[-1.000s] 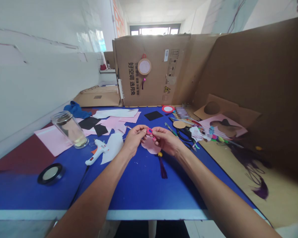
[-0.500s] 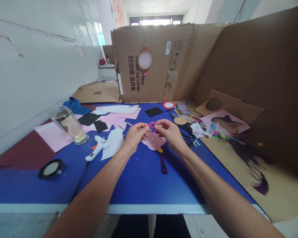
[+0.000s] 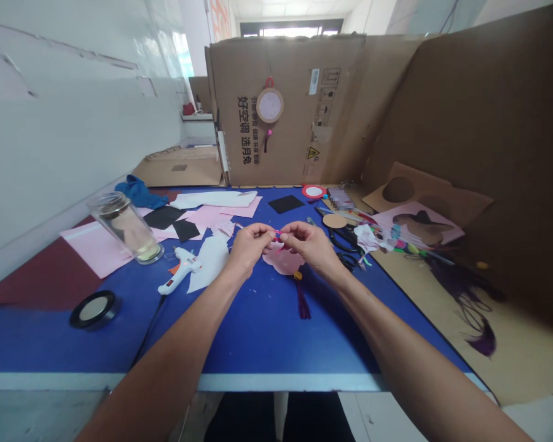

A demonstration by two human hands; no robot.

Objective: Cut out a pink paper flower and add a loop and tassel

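Note:
Above the middle of the blue table, my left hand (image 3: 247, 250) and my right hand (image 3: 312, 245) pinch a small magenta ring-like piece (image 3: 278, 233) between them, fingertips almost meeting. The fingers hide much of it. Just below lies a pale pink scalloped piece (image 3: 284, 263), its upper part covered by my hands. From its lower right edge hangs a dark purple tassel (image 3: 303, 303), with a yellow bead (image 3: 297, 276) at the top. Whether the magenta piece is joined to the pink one I cannot tell.
Left of my hands lie a white glue gun (image 3: 180, 270) with its cable, a tilted-looking glass jar (image 3: 128, 227), a black tape roll (image 3: 93, 310) and paper pieces. Black-handled scissors (image 3: 348, 240) lie to the right, by scraps and dark tassels. Cardboard walls (image 3: 341, 123) stand behind and right.
The magenta ring has turned from facing me with its hole visible to nearly edge-on. Both hands still pinch it, with fingertips closer together. The view has shifted slightly.

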